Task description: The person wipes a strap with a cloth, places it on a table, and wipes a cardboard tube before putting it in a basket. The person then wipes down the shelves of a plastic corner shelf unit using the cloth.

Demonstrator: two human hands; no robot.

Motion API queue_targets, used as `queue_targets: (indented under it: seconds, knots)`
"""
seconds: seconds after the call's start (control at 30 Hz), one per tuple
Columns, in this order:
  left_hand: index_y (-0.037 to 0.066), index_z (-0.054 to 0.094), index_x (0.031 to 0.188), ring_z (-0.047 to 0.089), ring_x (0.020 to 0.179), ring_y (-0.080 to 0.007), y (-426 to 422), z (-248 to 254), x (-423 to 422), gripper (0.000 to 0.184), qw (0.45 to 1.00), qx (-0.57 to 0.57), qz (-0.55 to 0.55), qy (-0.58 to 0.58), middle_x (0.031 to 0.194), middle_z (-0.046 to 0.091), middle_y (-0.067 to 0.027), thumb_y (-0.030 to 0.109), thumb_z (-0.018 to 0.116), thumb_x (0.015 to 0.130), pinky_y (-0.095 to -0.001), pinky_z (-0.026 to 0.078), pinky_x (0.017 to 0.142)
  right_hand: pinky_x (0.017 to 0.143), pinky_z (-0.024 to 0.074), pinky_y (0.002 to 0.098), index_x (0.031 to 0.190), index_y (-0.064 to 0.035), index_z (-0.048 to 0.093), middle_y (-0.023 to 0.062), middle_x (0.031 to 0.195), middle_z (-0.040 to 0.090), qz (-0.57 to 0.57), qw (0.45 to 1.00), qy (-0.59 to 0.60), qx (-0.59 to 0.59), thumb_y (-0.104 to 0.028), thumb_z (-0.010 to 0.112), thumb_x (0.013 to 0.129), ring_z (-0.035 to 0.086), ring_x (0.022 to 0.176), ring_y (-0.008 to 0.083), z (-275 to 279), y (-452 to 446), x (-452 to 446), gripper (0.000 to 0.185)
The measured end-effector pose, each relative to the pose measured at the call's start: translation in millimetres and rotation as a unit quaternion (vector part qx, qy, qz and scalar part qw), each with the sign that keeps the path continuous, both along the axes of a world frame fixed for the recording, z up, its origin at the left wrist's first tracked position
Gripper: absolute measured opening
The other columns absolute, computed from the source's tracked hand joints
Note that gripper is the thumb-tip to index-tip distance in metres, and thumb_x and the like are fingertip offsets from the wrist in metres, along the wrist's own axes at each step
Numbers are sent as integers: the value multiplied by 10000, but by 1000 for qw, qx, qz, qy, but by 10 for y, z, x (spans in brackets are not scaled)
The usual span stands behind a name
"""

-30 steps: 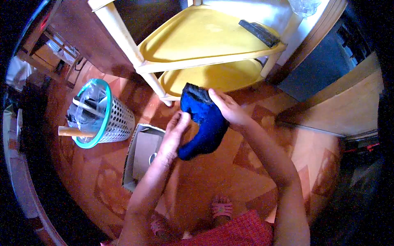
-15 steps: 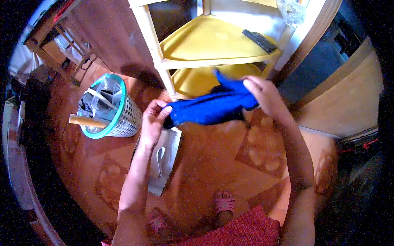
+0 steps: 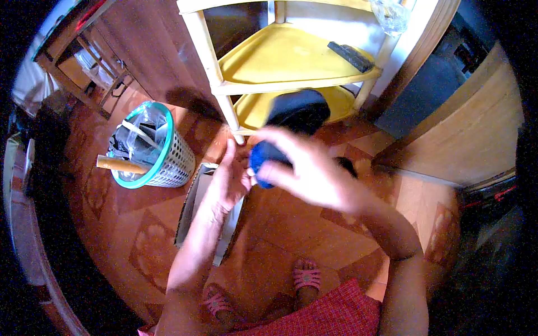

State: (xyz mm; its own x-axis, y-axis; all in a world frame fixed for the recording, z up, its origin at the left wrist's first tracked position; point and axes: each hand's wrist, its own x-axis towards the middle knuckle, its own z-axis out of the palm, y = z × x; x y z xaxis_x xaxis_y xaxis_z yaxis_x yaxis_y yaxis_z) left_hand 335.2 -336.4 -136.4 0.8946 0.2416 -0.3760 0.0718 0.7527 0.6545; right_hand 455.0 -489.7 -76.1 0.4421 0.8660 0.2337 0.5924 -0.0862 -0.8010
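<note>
In the middle of the scene, in front of the far yellow shelf unit (image 3: 280, 56), a blue cloth (image 3: 259, 166) is between the two hands, much of it hidden by the right one. A dark, rounded shape (image 3: 300, 109) rises behind the right hand, against the lower board; whether it belongs to the same cloth is hard to make out. A small black patch to the right of that hand is likewise unclear.

The right hand (image 3: 314, 173) is blurred, its thumb and fingers spread well apart across the cloth; I cannot tell whether it has a grip. The left hand (image 3: 227, 185) has its thumb raised and its fingers part-curled at the cloth's left edge, touching it as far as can be seen; whether they pinch it cannot be told.

The left forearm covers part of an open carton (image 3: 197, 196) on the floor, so its contents are mostly hidden. To the left of the carton, a white basket with a turquoise rim (image 3: 170, 131) holds crumpled clear plastic, hard to sort out, and a brown tube (image 3: 120, 164) sticking out.

A dark, flat object (image 3: 350, 56) lies at the upper board's right side. Clear plastic (image 3: 390, 17) at the far right is cut off by the top edge.
</note>
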Motion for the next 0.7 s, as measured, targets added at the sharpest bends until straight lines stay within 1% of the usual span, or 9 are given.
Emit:
queue_targets:
  seconds: [0.03,0.13,0.23,0.33,0.43,0.47,0.5,0.57,0.7]
  knots:
    - [99,452,1189,558,901,-161,-69,147,27,486,993,-98,-31,-55,1043,559,-65,464,452,869,-324,476,774,818,452,332,1099,-20,510,153,942,609,86,994,72,-10,-149,571,838,601,864,236,-12,-15,-127,297]
    - [74,427,1211,522,1053,-197,-287,178,19,467,996,46,70,27,1151,529,-78,344,541,848,-359,442,889,661,509,313,1063,-26,521,146,855,626,-17,981,178,82,-146,573,829,633,736,189,-123,-35,80,268]
    - [43,426,1206,508,1080,-211,-262,164,22,456,994,60,91,14,1162,524,-88,203,601,817,-373,417,921,889,420,415,1143,-54,499,195,1139,519,67,994,-66,57,-78,690,667,508,1070,309,-133,-186,385,513]
    - [32,463,1171,531,1039,-192,-243,204,51,447,994,101,29,12,1130,543,-79,239,620,807,-350,421,903,1032,217,465,1239,-98,424,191,1393,208,72,988,-128,-37,-258,780,551,203,1268,415,-386,-152,352,791]
    - [19,477,1161,561,966,-167,-229,213,106,482,988,124,-39,86,1089,566,-67,296,630,799,-314,439,855,1047,194,444,1122,-37,533,189,1387,227,66,992,-107,-24,-312,787,562,193,1288,368,-793,-103,501,673]
    - [14,489,1148,575,897,-145,-197,196,148,495,986,132,-49,93,1037,590,-59,326,635,793,-275,450,792,988,304,430,1184,-46,482,201,1269,411,75,991,-103,49,-340,722,613,384,1188,323,-909,-106,566,686]
    - [22,519,1114,571,880,-129,-114,120,209,433,987,118,-62,89,1006,601,-55,320,611,815,-247,449,758,988,304,430,1184,-46,482,201,1269,411,74,991,-101,49,-340,722,613,384,1188,323,-1048,-137,612,686]
    - [18,533,1099,570,879,-136,89,-30,262,388,979,164,-54,107,1000,605,-57,299,585,837,-256,443,765,888,414,383,1066,-22,558,139,1039,588,-54,920,383,-65,-272,694,634,549,989,263,-1341,-269,736,517]
    - [-17,422,1207,498,1053,-194,417,-337,302,417,876,441,116,156,1161,503,-132,179,547,860,-304,420,887,779,474,350,973,-20,580,113,886,632,-299,930,211,22,-259,688,637,603,837,255,-1132,-427,1252,426]
